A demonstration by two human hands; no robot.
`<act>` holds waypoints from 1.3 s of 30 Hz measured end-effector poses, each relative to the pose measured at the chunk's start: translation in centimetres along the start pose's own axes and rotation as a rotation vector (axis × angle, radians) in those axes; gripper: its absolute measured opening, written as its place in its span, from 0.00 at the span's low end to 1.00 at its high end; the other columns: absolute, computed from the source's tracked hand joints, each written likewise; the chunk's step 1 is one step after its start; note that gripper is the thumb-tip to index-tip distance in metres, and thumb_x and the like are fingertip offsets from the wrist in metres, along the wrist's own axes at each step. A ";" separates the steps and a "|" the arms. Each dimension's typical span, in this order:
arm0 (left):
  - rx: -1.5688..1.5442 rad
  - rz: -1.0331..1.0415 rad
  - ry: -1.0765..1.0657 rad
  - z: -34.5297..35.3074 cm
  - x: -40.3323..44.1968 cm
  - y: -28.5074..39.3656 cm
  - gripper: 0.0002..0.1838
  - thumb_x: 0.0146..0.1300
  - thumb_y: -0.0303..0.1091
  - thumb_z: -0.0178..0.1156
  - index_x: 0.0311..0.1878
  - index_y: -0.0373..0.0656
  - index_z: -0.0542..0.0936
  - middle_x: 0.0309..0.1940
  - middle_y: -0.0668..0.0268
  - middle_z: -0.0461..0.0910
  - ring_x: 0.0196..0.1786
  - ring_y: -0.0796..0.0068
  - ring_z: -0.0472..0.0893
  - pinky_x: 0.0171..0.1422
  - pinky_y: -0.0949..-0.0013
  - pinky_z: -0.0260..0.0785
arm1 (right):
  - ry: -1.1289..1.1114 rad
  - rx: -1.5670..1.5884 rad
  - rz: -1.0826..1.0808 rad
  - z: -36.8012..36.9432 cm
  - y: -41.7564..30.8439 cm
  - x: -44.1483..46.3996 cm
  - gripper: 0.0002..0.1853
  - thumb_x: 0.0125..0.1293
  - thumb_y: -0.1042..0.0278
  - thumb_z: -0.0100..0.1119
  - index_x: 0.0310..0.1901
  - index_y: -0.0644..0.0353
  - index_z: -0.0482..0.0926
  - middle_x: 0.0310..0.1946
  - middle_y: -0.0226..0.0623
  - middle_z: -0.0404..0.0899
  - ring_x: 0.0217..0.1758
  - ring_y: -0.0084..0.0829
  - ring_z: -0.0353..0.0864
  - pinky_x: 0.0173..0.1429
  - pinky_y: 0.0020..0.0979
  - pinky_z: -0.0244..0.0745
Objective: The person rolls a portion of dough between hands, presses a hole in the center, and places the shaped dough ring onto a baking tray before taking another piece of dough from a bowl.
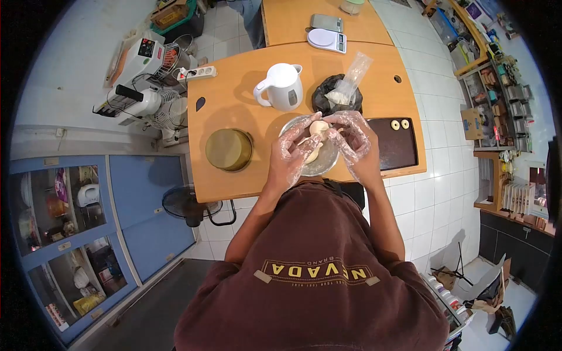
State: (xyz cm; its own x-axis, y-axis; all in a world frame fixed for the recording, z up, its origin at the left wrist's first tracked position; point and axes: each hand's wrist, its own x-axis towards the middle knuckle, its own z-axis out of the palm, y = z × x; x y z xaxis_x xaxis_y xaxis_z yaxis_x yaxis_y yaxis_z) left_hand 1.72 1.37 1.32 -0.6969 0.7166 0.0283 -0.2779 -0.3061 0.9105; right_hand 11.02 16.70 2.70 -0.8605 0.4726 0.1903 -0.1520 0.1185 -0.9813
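Pinching rounded cream dough (319, 128) between flour-dusted left hand (293, 144) and right hand (358, 142); light, even pressure best; dark rectangular tray (398, 150), 3 o'clock.

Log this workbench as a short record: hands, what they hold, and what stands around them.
Left hand: dusted white, fingers on the dough; left hand
Right hand: dusted white, fingers on the same dough; right hand
Held: pale dough, above the bowl
Under hands: round metal bowl, partly hidden
Right of bowl: dark tray with two pale rings near its far edge
Left of bowl: round olive-coloured container
Beyond bowl: white kettle; black bag to its right
Surface: wooden table
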 end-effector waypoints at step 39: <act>-0.918 -0.233 -0.037 1.0 2.2 -1.6 0.37 0.84 0.56 0.40 0.80 0.33 0.60 0.80 0.48 0.63 0.80 0.55 0.67 0.83 0.55 0.64 | 0.109 -0.525 -0.337 0.3 0.1 1.6 0.35 0.79 0.39 0.44 0.75 0.58 0.70 0.81 0.53 0.53 0.86 0.58 0.43 0.85 0.60 0.38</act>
State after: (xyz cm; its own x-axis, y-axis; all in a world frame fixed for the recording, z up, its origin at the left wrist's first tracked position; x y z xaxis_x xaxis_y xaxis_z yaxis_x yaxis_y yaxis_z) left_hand 1.27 4.04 0.33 -0.5413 0.8364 -0.0859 -0.8298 -0.5150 0.2149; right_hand 9.51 17.17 2.88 -0.7486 0.4175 0.5151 -0.1234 0.6756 -0.7269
